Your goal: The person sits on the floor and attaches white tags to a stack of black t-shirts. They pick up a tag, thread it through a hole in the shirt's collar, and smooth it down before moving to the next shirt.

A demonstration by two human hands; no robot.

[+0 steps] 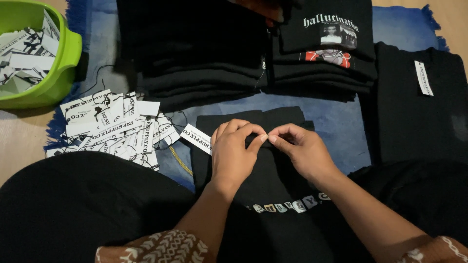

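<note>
both hands, left hand [234, 153] and right hand [302, 151], pinch the edge of a folded black shirt [265, 175] between meeting fingertips (a white tag [196, 138] lies just left of them); loose tags [114, 124] sit farther left.

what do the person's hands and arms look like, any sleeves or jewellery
Both hands are bare: no gloves, rings or watch show on the left hand or the right hand. The forearms are uncovered. Near the bottom edge, each arm comes out of a brown sleeve with a white leaf-like pattern.
</note>
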